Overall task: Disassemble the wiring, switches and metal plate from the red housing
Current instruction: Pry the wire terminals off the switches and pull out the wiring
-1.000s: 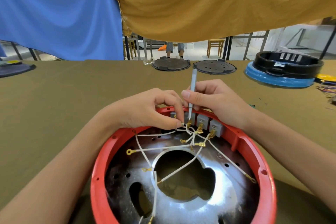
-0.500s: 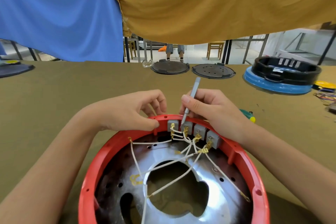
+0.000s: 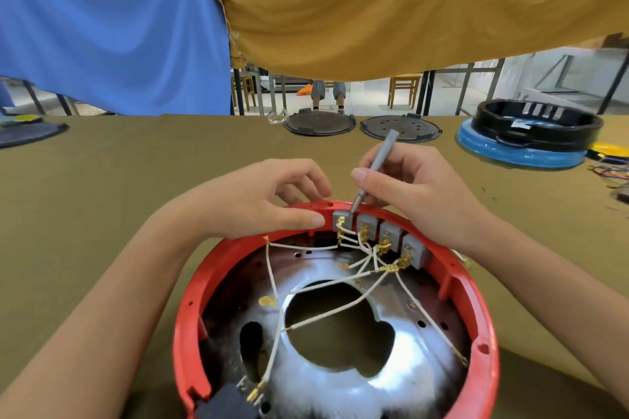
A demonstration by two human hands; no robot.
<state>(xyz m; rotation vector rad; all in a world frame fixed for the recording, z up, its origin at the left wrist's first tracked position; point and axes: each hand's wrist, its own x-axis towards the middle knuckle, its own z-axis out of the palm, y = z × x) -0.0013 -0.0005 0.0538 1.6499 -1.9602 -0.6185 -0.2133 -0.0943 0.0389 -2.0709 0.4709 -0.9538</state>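
Red housing (image 3: 476, 286) holds metal plate (image 3: 401, 374), white wiring (image 3: 326, 316), four grey switches (image 3: 377, 238).

Four grey switches (image 3: 381, 234) (two hands (image 3: 258, 200)).

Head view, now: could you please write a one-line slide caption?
Right hand works a grey tool at the leftmost switch while left hand steadies the red housing.

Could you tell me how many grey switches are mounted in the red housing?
4, in a row along the far rim: first under the tool tip, second, third, fourth rightmost.
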